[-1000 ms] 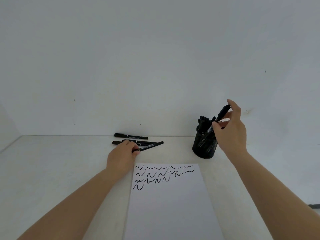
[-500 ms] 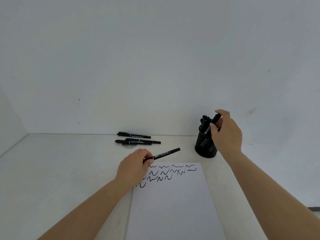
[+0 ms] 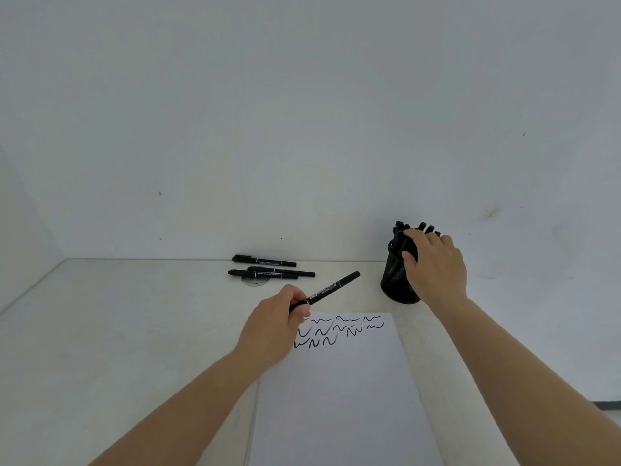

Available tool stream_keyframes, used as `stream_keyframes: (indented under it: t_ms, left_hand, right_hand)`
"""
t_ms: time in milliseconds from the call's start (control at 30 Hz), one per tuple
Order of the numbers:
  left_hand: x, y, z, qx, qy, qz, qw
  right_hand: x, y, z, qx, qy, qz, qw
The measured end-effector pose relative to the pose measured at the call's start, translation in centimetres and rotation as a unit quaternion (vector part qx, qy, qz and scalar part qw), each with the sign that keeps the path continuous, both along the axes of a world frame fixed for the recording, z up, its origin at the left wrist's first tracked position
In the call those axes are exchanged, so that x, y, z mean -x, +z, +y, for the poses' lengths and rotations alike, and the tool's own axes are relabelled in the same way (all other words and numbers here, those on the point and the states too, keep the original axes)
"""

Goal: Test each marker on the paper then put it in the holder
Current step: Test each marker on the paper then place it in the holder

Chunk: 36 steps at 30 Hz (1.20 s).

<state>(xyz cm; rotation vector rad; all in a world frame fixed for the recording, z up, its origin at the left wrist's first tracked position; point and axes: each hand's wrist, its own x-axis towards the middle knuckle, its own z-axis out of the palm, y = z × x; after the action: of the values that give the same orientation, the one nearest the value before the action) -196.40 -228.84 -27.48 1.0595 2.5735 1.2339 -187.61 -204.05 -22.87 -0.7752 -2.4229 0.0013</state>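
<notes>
A white sheet of paper (image 3: 339, 398) lies on the table in front of me, with several black squiggles (image 3: 336, 332) along its top. My left hand (image 3: 277, 326) hovers over the paper's top left corner and grips a black marker (image 3: 332, 288) that slants up to the right. A black mesh holder (image 3: 395, 287) stands right of the paper with several markers (image 3: 400, 230) in it. My right hand (image 3: 437, 267) covers the holder's top right; its thumb and forefinger pinch a marker sunk into the holder.
Three black markers (image 3: 265, 261) (image 3: 282, 271) (image 3: 260, 274) lie side by side near the wall, behind the paper. A small clear disc (image 3: 255, 281) sits under them. The white table (image 3: 117, 331) meets a white wall at the back and left.
My left hand lifted a marker from the group by the wall and carried it toward the paper. My right hand lowered its marker down into the holder.
</notes>
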Motion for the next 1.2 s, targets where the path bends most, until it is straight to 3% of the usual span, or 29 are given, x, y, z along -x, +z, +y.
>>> stream_keyframes:
  t_ms: [133, 333, 400, 500, 667, 867, 1000, 1200]
  left_hand:
    - [-0.7, 0.4, 0.0, -0.043, -0.002, -0.042, 0.998]
    - [-1.8, 1.1, 0.4, -0.138, -0.003, -0.128, 0.982]
    - [-2.2, 1.4, 0.7, -0.158, -0.005, -0.139, 0.978]
    - [-3.1, 1.5, 1.0, -0.164, -0.027, -0.138, 0.976]
    - [-3.9, 1.0, 0.4, -0.083, -0.068, -0.032, 0.994]
    - [-3.8, -0.1, -0.9, 0.045, -0.034, 0.203, 0.977]
    - [-3.9, 0.1, -1.2, 0.042, -0.06, 0.227, 0.971]
    - [-4.8, 0.9, -1.0, 0.067, -0.067, 0.204, 0.974]
  right_hand:
    - [-0.5, -0.2, -0.4, -0.023, -0.001, -0.009, 1.0]
    - [-1.3, 0.1, -4.4, -0.039, 0.094, 0.129, 0.986]
    - [-1.6, 0.2, -6.5, 0.115, 0.165, 0.144, 0.969]
    - [-2.0, 0.0, -9.3, 0.393, 0.2, 0.155, 0.884]
    - [-2.7, -1.4, -11.7, 0.543, 0.177, 0.217, 0.792]
    - [-3.7, -2.0, -12.5, 0.58, 0.155, 0.276, 0.75]
    - [-3.9, -2.2, -13.2, 0.617, 0.203, 0.239, 0.722]
    - [-3.9, -2.3, -13.7, 0.607, 0.204, 0.256, 0.724]
